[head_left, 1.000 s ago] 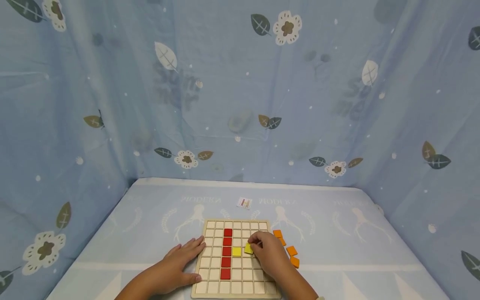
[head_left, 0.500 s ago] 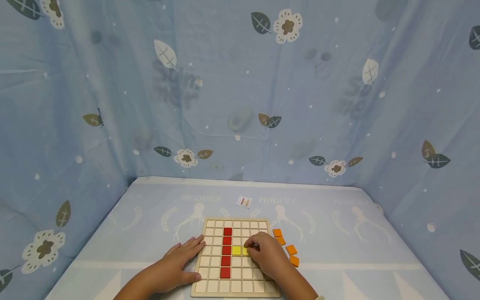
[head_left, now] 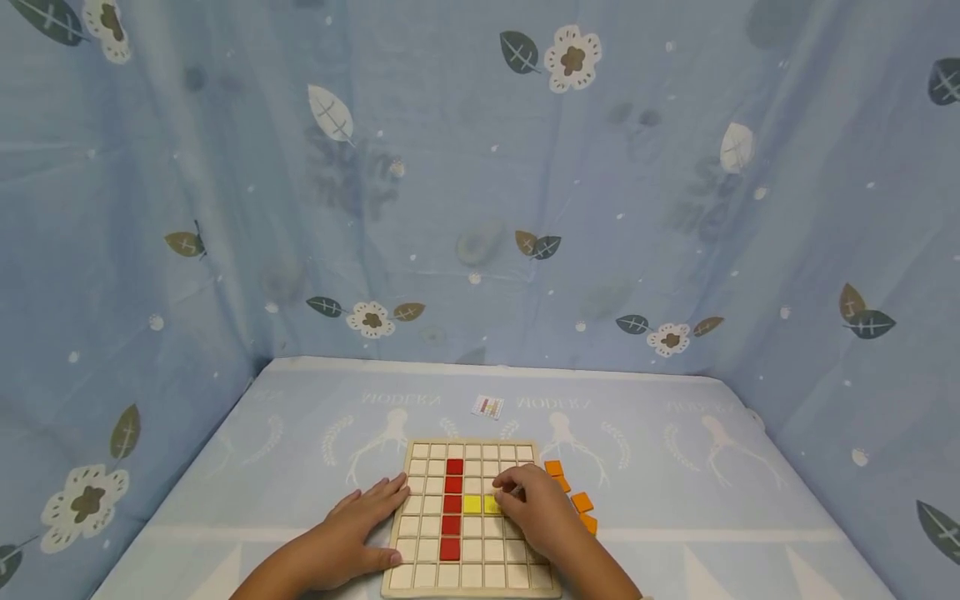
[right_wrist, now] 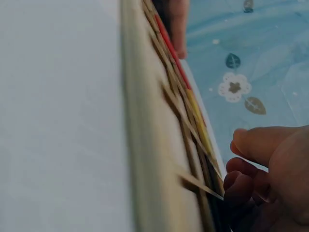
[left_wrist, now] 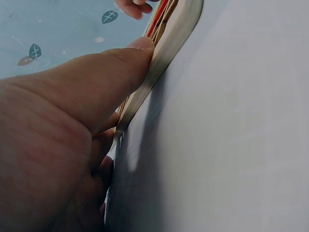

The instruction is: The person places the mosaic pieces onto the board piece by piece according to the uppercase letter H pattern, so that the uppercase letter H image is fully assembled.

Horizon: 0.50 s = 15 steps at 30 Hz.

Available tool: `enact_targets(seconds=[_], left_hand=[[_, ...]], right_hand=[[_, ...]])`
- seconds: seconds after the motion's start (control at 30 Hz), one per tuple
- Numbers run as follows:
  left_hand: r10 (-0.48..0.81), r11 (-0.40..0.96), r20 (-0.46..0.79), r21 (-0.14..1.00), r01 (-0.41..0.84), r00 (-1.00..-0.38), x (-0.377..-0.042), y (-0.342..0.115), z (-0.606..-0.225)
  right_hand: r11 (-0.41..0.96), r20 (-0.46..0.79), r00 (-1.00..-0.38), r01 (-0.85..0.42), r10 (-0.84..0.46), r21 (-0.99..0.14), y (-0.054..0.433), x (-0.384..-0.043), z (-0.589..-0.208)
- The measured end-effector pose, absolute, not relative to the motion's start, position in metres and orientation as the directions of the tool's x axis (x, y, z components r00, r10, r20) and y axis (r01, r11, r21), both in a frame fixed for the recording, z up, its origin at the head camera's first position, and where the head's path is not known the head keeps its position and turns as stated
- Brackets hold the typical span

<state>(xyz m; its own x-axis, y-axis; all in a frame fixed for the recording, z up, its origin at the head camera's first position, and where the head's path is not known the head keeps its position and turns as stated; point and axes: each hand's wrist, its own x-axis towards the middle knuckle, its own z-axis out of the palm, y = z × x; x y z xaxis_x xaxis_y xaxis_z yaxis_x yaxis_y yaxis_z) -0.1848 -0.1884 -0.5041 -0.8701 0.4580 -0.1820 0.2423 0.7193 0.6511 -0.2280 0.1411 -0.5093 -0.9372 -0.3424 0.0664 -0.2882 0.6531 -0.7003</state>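
Note:
A wooden grid board [head_left: 426, 575] lies on the table. A column of several red tiles [head_left: 451, 526] fills part of it. To the right of the middle red tile sit a yellow tile [head_left: 472, 504] and a second yellow tile [head_left: 491, 505], partly covered by fingers. My left hand [head_left: 352, 533] rests at the board's left side with fingers spread, its thumb [left_wrist: 135, 60] touching the rim in the left wrist view. Over the board's right half hovers my right hand [head_left: 536, 507]. The right wrist view shows its thumb [right_wrist: 260, 140] and loosely bent fingers with nothing between them.
Several loose orange tiles [head_left: 582, 502] lie on the table just right of the board. Beyond its far edge is a small printed card [head_left: 488, 407]. A blue floral curtain [head_left: 480, 208] surrounds the table's back and sides.
A second ago my right hand held the second yellow tile tilted over the board. Now the tile lies flat beside the first, and the fingers have let go. The left hand stays put.

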Motion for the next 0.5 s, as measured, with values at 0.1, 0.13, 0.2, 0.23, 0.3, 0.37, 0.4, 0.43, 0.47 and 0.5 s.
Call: enact_targets(seconds=[0.1,0.13,0.2,0.23,0.3,0.37,0.4,0.43,0.47,0.5], left_hand=[[0.455,0.723,-0.197,0.651,0.231,-0.869,-0.184,-0.188,-0.505],[0.453,0.728,-0.198,0.646,0.232,-0.869,-0.184,-0.188,-0.505],[0.452,0.733,-0.200,0.639,0.234,-0.869,-0.184,-0.189,-0.506],[0.451,0.736,-0.200,0.635,0.235,-0.870,-0.184,-0.189,-0.506],[0.452,0.737,-0.199,0.632,0.238,-0.870,-0.184,-0.189,-0.506],[0.455,0.732,-0.192,0.637,0.242,-0.869,-0.184,-0.190,-0.506],[0.456,0.730,-0.190,0.638,0.244,-0.869,-0.184,-0.190,-0.506],[0.457,0.728,-0.187,0.640,0.245,-0.870,-0.184,-0.190,-0.506],[0.457,0.727,-0.185,0.640,0.246,-0.870,-0.184,-0.190,-0.506],[0.457,0.726,-0.183,0.642,0.247,-0.870,-0.184,-0.190,-0.506]], right_hand=[[0.661,0.051,-0.958,-0.233,-0.283,-0.714,0.152,-0.233,-0.507],[0.673,0.048,-0.966,-0.213,-0.256,-0.709,0.156,-0.234,-0.506],[0.699,0.042,-0.981,-0.166,-0.192,-0.696,0.164,-0.238,-0.505],[0.717,0.042,-0.987,-0.142,-0.155,-0.683,0.168,-0.240,-0.505],[0.751,0.041,-0.995,-0.093,-0.088,-0.654,0.174,-0.245,-0.505],[0.776,0.040,-0.999,-0.045,-0.026,-0.629,0.180,-0.249,-0.505],[0.787,0.039,-0.999,-0.026,-0.002,-0.616,0.182,-0.251,-0.505],[0.795,0.036,-0.999,-0.008,0.018,-0.606,0.183,-0.253,-0.505],[0.800,0.032,-0.999,0.008,0.033,-0.600,0.184,-0.255,-0.505],[0.803,0.028,-0.998,0.021,0.048,-0.596,0.185,-0.256,-0.505]])
